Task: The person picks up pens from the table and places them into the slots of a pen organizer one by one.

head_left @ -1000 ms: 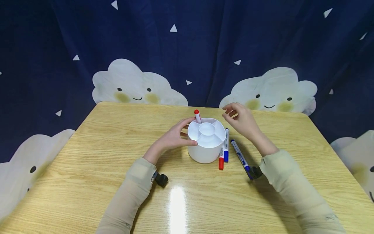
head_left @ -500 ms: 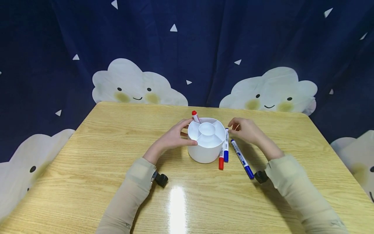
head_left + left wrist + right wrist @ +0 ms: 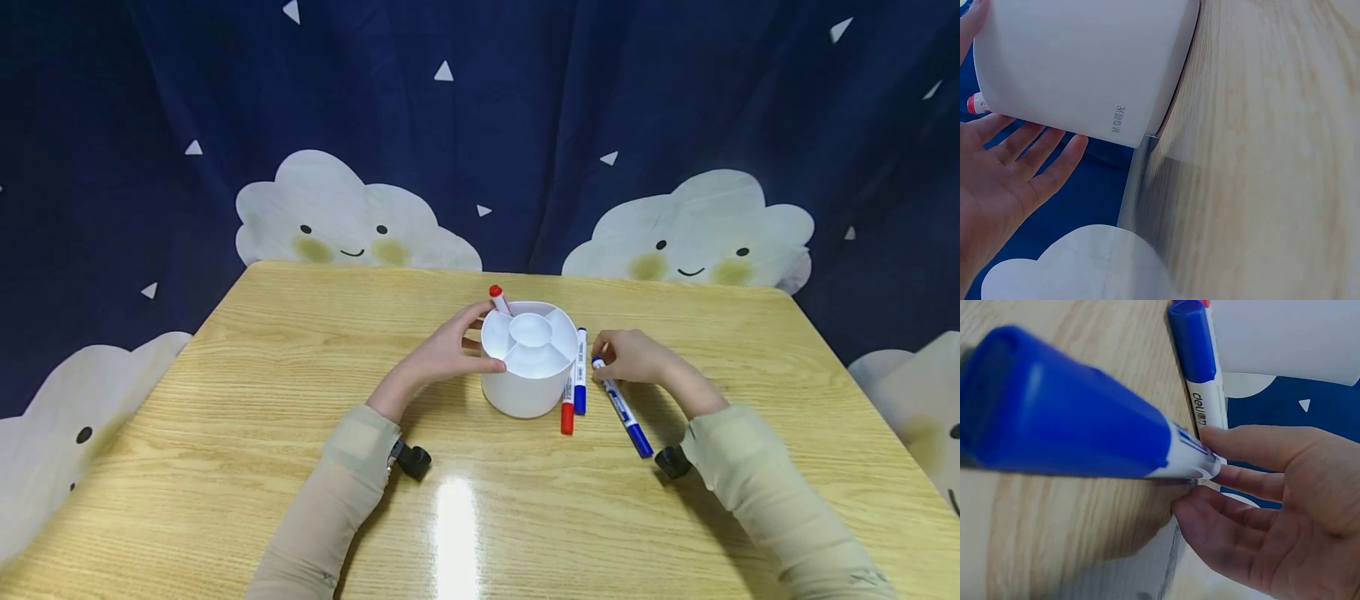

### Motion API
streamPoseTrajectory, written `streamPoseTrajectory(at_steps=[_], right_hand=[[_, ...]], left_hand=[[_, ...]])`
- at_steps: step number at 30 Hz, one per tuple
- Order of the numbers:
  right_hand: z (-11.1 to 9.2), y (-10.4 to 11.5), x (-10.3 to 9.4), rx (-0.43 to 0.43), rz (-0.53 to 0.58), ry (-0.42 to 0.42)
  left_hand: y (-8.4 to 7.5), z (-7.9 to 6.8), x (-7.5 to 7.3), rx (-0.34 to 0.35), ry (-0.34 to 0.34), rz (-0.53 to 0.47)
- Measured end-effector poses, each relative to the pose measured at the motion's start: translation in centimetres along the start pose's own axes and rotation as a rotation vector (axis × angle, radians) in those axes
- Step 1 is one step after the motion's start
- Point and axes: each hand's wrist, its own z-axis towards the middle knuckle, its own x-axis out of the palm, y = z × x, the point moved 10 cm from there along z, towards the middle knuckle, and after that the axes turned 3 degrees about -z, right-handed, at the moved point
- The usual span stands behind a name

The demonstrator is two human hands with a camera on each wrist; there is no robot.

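A round white desk organizer [image 3: 525, 396] with several compartments stands on the table. My left hand [image 3: 442, 350] holds its left side, thumb at the front rim and fingers spread behind. A red-capped marker [image 3: 498, 297] leans upright in its back left compartment. To the right, my right hand [image 3: 633, 357] pinches the far end of a slanted blue-capped marker [image 3: 622, 412], thumb on one side and fingers on the other. That marker's blue cap [image 3: 1072, 412] looms large in the right wrist view. Between it and the organizer lie another blue-capped marker [image 3: 581, 375] and a red-capped one [image 3: 567, 418].
The wooden table [image 3: 262, 400] spreads out on both sides of the organizer. Behind its far edge hangs a dark blue curtain [image 3: 517, 125] with white clouds and triangles. A black wrist camera [image 3: 672, 461] sits close to the slanted marker's near end.
My right hand has come down from beside the organizer's rim to the slanted marker's far end. The red-capped marker in the organizer tilts further left. My left hand stays put.
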Motion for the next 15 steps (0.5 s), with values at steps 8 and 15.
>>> streamPoseTrajectory(at_steps=[8,15], right_hand=[[-0.2,-0.3,0.4,0.034,0.054,0.029],[-0.5,-0.1,-2.1,0.011,0.094,-0.077]], left_hand=[[2.6,1.0,-0.1,0.012,-0.008,-0.007],[1.7,0.7,-0.1,0.016,-0.008,-0.027]])
